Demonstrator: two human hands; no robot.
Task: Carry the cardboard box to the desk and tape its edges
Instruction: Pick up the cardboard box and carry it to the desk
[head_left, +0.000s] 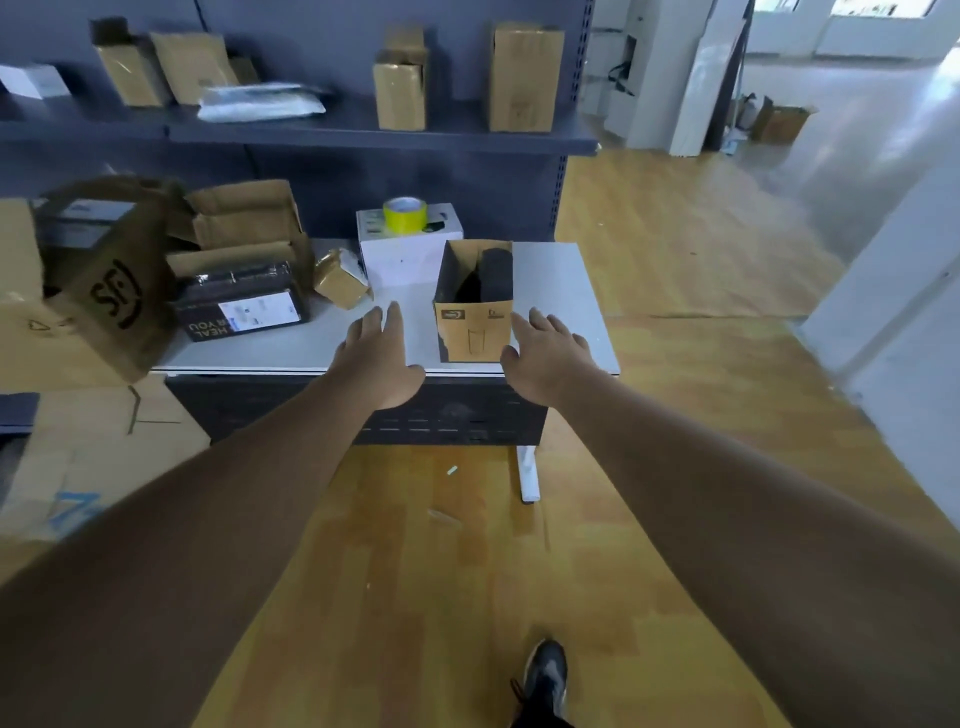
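Single wide view from my head, tilted forward and down, standing back from the desk (566, 312), shelves (363, 135) far behind it, floor (441, 571) and my shoe (545, 675) nearest, edges bent by the lens

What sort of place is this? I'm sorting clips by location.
Probably a parcel packing or storage room: metal shelving holding cardboard boxes, a desk with wrapped parcels, and yellow tape.

Tan cardboard box (474, 332) with seemingly black contents; yellow tape roll (405, 214); white desk (561, 291).
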